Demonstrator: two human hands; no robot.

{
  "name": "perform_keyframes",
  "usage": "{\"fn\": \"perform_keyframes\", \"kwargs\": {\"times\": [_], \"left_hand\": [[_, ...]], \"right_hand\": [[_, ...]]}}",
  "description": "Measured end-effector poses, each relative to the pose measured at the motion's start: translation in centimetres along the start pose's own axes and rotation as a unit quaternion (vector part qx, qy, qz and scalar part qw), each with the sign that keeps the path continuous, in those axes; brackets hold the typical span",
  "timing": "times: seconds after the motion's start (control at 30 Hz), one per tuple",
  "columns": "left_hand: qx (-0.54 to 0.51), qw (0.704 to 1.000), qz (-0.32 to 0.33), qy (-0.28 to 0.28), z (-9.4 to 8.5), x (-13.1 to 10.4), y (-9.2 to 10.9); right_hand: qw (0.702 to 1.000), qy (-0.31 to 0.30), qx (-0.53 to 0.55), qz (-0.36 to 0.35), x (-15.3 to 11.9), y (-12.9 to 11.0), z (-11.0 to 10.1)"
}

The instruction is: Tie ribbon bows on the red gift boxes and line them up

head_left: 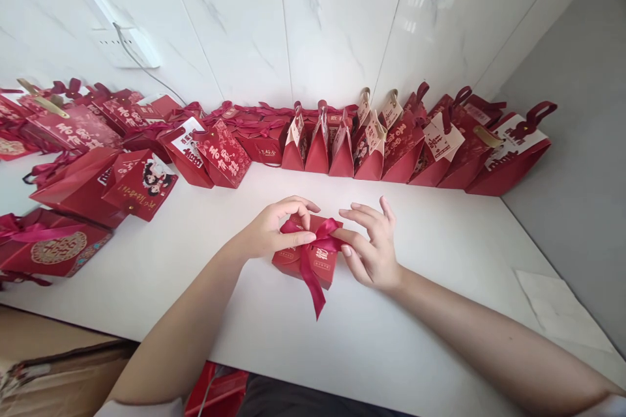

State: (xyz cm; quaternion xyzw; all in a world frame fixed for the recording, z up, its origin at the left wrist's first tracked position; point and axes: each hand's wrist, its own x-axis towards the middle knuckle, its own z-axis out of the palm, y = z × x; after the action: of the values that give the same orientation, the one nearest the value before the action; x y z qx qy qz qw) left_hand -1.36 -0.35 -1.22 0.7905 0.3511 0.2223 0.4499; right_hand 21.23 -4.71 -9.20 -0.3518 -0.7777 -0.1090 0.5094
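Observation:
A small red gift box with pale printed characters lies on the white table in front of me. A magenta ribbon is tied over its top in a bow, one tail hanging past the front edge. My left hand is at the box's left side, its thumb and curled fingers closed on the bow's left loop. On the other side my right hand has its fingers spread. Its index fingertip touches the bow's right loop, and the thumb sits a little below, apart from the index finger.
Red gift boxes with loop handles line the tiled wall. More ribboned boxes crowd the table's left side. A cable runs down from a wall socket. Below the front edge are a cardboard box and a red bag.

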Motion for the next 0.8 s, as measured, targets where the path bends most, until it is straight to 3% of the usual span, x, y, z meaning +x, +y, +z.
{"fn": "perform_keyframes", "kwargs": {"times": [0.23,0.53,0.67,0.8], "left_hand": [[0.045,0.999,0.001,0.007,0.1,0.1,0.1],[0.02,1.0,-0.007,-0.008,0.2,0.1,0.1],[-0.037,0.999,-0.012,-0.028,-0.3,0.1,-0.2],[-0.107,0.993,-0.046,-0.034,-2.2,-0.4,-0.5]], "right_hand": [[0.995,-0.093,-0.002,0.018,-0.3,-0.2,0.4],[0.985,-0.158,0.036,0.063,-0.5,-0.6,0.4],[0.983,-0.111,0.132,0.068,-0.6,0.2,0.4],[0.965,-0.043,0.236,0.109,-0.7,0.6,0.6]]}}
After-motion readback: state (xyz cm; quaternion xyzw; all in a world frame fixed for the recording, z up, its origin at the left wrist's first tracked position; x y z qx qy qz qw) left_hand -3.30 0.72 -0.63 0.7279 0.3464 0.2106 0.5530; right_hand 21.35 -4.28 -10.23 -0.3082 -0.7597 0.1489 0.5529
